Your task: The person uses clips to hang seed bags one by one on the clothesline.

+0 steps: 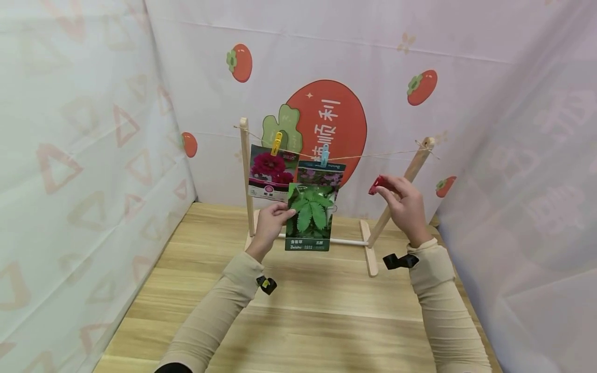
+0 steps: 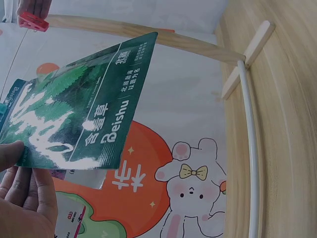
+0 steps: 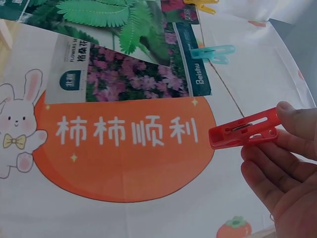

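Observation:
My left hand pinches the left edge of a green seed packet with a fern-like leaf on it, held in front of the line. In my right hand, thumb and fingers pinch a red clothespin by its handle end. A twine line runs between two wooden posts. From it hangs a seed packet with dark pink blooms, under a yellow clothespin. Beside that, a blue clothespin holds a packet with pink flowers, partly hidden by the green one.
The wooden stand has a left post, a right post and a white bar low between them. It stands on a wood-grain table. Printed cloth surrounds the table at the back and sides.

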Action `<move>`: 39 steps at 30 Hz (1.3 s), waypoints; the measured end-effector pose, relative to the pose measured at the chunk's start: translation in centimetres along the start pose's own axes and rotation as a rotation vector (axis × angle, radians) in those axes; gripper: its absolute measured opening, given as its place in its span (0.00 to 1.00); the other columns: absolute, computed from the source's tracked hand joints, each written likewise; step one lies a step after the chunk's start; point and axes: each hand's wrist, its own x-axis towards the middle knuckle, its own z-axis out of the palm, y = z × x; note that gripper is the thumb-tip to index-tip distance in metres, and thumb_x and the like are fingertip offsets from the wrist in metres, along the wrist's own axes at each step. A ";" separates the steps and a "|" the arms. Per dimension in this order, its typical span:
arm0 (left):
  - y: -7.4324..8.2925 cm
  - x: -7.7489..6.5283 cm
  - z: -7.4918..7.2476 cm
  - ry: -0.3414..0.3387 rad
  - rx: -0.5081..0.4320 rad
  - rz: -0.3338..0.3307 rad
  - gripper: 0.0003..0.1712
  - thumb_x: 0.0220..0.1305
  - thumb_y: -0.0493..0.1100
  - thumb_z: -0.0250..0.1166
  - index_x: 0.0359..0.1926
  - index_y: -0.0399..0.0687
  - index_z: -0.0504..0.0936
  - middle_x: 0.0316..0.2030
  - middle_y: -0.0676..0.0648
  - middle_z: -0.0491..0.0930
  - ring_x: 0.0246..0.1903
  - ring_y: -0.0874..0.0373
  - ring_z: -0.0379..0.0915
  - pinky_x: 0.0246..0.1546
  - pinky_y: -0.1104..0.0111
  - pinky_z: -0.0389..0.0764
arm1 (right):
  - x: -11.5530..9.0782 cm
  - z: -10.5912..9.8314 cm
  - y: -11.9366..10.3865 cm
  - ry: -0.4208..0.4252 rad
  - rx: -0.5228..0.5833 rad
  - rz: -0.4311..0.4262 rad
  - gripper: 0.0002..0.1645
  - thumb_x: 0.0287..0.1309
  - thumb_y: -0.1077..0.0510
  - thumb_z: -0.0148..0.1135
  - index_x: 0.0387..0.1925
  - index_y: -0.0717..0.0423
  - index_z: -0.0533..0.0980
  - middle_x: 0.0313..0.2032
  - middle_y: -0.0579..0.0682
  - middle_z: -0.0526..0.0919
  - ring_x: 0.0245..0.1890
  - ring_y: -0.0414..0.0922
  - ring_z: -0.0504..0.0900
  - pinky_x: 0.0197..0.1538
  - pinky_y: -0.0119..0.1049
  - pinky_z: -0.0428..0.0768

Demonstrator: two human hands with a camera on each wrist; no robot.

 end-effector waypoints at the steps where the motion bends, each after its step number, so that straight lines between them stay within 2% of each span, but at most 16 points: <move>1: 0.0 0.1 0.1 -0.001 0.004 -0.005 0.18 0.62 0.41 0.67 0.51 0.38 0.81 0.47 0.37 0.84 0.38 0.63 0.80 0.39 0.71 0.81 | 0.3 -0.1 -0.1 -0.001 -0.009 -0.008 0.17 0.56 0.70 0.65 0.48 0.72 0.79 0.39 0.67 0.83 0.40 0.17 0.73 0.47 0.10 0.71; 6: 0.1 0.3 0.8 -0.015 0.006 -0.001 0.19 0.62 0.41 0.68 0.52 0.37 0.80 0.48 0.37 0.84 0.39 0.60 0.81 0.40 0.70 0.81 | 1.5 -0.6 -0.4 0.000 -0.060 -0.041 0.16 0.57 0.69 0.65 0.47 0.72 0.80 0.39 0.66 0.83 0.41 0.19 0.72 0.47 0.09 0.70; 12: 0.4 0.5 1.9 -0.033 0.007 0.010 0.18 0.62 0.39 0.67 0.51 0.36 0.80 0.47 0.36 0.84 0.45 0.52 0.82 0.44 0.66 0.82 | 3.0 -1.0 -0.6 0.011 -0.098 -0.064 0.15 0.58 0.66 0.64 0.47 0.70 0.80 0.40 0.64 0.83 0.40 0.30 0.75 0.47 0.10 0.69; 18: 0.6 0.9 3.1 -0.064 0.007 0.022 0.18 0.63 0.38 0.66 0.52 0.35 0.80 0.47 0.36 0.84 0.48 0.49 0.82 0.46 0.64 0.83 | 4.2 -1.1 -0.5 0.066 -0.088 -0.068 0.14 0.60 0.64 0.63 0.46 0.69 0.81 0.39 0.65 0.84 0.36 0.25 0.71 0.40 0.14 0.67; 24: 0.7 1.3 4.4 -0.101 -0.017 0.016 0.19 0.64 0.38 0.66 0.54 0.36 0.79 0.48 0.36 0.84 0.48 0.49 0.82 0.46 0.64 0.83 | 5.6 -1.5 -0.4 0.138 -0.103 -0.108 0.12 0.60 0.65 0.64 0.43 0.70 0.82 0.36 0.66 0.84 0.31 0.25 0.68 0.35 0.17 0.65; 32: 0.9 2.0 5.8 -0.134 -0.036 -0.041 0.20 0.64 0.40 0.66 0.56 0.38 0.78 0.48 0.37 0.84 0.49 0.49 0.81 0.52 0.58 0.81 | 7.1 -1.5 -0.6 0.163 -0.110 -0.069 0.13 0.63 0.61 0.62 0.43 0.67 0.83 0.37 0.63 0.86 0.33 0.22 0.71 0.40 0.13 0.69; 36: 2.0 2.1 6.7 -0.175 -0.037 -0.058 0.20 0.64 0.40 0.66 0.56 0.39 0.78 0.49 0.38 0.84 0.48 0.50 0.80 0.50 0.61 0.82 | 7.7 -1.4 -0.6 0.192 -0.120 -0.049 0.13 0.64 0.60 0.61 0.42 0.67 0.83 0.37 0.63 0.86 0.33 0.23 0.70 0.39 0.14 0.68; 39: 2.9 2.3 7.5 -0.184 -0.026 -0.041 0.19 0.64 0.41 0.66 0.55 0.40 0.79 0.48 0.39 0.84 0.46 0.51 0.81 0.47 0.64 0.82 | 8.2 -1.2 -0.6 0.198 -0.121 -0.045 0.13 0.64 0.59 0.61 0.41 0.67 0.83 0.37 0.63 0.86 0.33 0.22 0.71 0.40 0.15 0.68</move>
